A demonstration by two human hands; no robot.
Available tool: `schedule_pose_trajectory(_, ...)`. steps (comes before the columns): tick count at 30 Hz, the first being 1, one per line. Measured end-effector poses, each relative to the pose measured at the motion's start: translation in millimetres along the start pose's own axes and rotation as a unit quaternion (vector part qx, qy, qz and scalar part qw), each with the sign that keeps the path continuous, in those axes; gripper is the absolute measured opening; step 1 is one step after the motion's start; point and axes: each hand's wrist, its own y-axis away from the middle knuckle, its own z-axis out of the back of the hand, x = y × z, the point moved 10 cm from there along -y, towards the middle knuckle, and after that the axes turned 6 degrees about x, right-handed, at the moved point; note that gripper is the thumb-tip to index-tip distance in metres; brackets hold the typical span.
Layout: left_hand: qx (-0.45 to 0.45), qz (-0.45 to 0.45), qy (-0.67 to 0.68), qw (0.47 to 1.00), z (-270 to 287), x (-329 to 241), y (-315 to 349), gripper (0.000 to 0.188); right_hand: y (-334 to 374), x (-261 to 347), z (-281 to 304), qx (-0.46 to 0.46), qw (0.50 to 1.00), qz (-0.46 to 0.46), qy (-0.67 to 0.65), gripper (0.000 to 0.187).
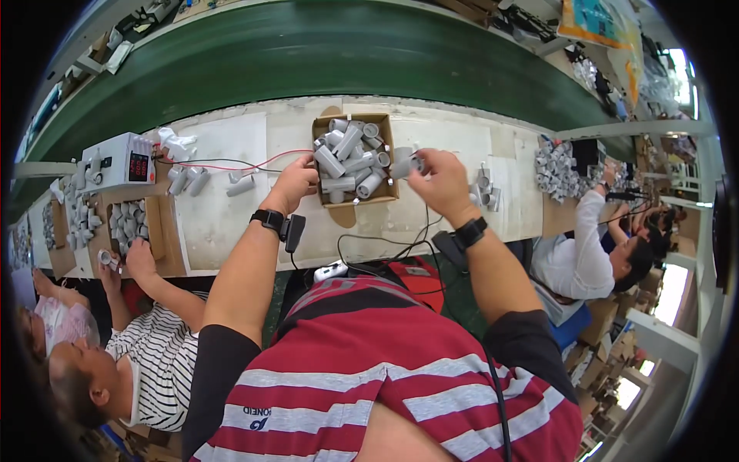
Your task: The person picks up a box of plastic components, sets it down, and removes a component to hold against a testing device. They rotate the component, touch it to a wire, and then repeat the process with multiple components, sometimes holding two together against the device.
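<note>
Pick-up step, I judged: right hand (pixel 440 181) pinched a grey cylinder (pixel 403 166) beside the cardboard box (pixel 356 198); left hand (pixel 295 182) rested at the box edge, fingers curled, grip unclear. Next probably needs both hands on it.

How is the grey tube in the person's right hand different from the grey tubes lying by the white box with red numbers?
The grey tube in the right hand is held up above the cardboard box; the loose tubes lie flat on the white table, near the white meter box. The held one is alone; those lie side by side, untouched. All look like the same pale grey plastic cylinders.
</note>
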Motion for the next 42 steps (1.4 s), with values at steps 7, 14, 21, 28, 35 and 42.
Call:
schedule_pose_trajectory(7,-0.061,0.014,-0.031,0.998,11.6,18.6,2.6,0.064,24.8,19.8,-66.3,-0.071,0.992,0.088,0.05,0.041)
schedule_pose_trajectory(14,-0.075,0.009,-0.048,0.996,9.4,16.6,4.3,0.06,36.5,-33.9,-96.2,-0.12,0.99,-0.044,-0.056,0.042)
schedule_pose_trajectory(21,-0.105,0.067,-0.123,0.985,9.9,18.8,-12.8,0.062,16.9,-88.0,-160.8,0.08,0.965,-0.2,-0.15,0.035)
schedule_pose_trajectory(28,-0.069,-0.096,-0.083,0.989,-5.0,-8.6,-10.5,0.066,22.9,-72.9,-136.5,-0.001,0.957,-0.175,-0.232,0.033)
schedule_pose_trajectory(35,-0.026,-0.172,0.075,0.982,-47.0,-46.5,41.7,0.071,32.4,-46.1,-81.4,0.037,0.915,-0.192,-0.352,0.041)
schedule_pose_trajectory(42,-0.004,-0.206,0.11,0.972,-63.4,-64.0,99.0,0.073,67.7,1.5,-62.7,0.06,0.756,-0.197,-0.621,0.07)
